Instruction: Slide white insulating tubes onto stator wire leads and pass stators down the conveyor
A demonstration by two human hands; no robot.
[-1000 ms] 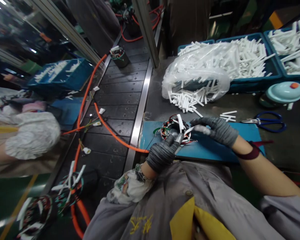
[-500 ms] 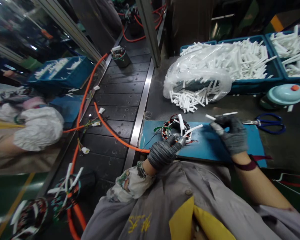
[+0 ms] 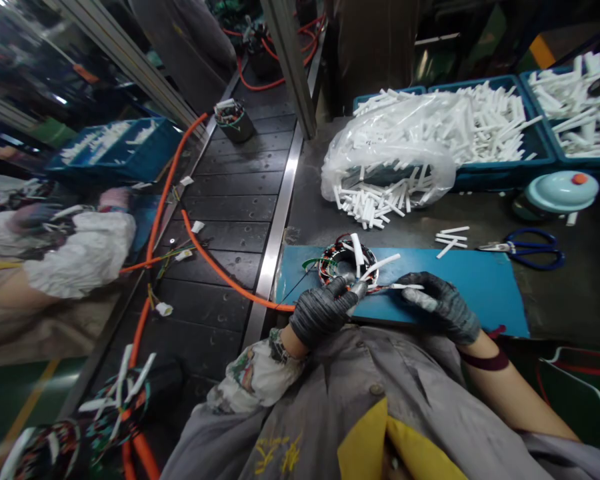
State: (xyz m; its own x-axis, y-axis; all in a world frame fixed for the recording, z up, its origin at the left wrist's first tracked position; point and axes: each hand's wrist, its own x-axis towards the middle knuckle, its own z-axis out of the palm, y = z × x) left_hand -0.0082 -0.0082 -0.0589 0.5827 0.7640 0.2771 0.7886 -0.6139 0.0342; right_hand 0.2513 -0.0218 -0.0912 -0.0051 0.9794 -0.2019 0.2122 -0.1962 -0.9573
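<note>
A ring-shaped motor stator (image 3: 324, 272) with copper and black windings lies on a blue mat (image 3: 495, 293). Two white sleeves (image 3: 357, 249) stick up from its wires. My left hand (image 3: 323, 310), in a grey glove with taped fingertips, is closed on the stator's near edge; its fingers hide what exactly they pinch. To the right, my gloved right hand (image 3: 443, 307) pinches a thin white tube (image 3: 405, 287) between thumb and fingers. The tube's left end is close to red lead wires (image 3: 379, 289) coming from the stator; whether they touch I cannot tell.
Several loose white tubes (image 3: 451, 241) lie behind the mat, beside blue-handled scissors (image 3: 537, 250). Further back are a plastic bag (image 3: 340, 157) of tubes, blue bins (image 3: 545, 143) and a lidded jar (image 3: 560, 193). An orange hose (image 3: 220, 267) crosses the slatted conveyor (image 3: 240, 200). A co-worker's sleeve (image 3: 87, 253) is at left.
My right hand has come left and toward me from the loose tubes, bringing a white tube close to the stator's leads. My left hand stays at the stator. The view has shifted slightly.
</note>
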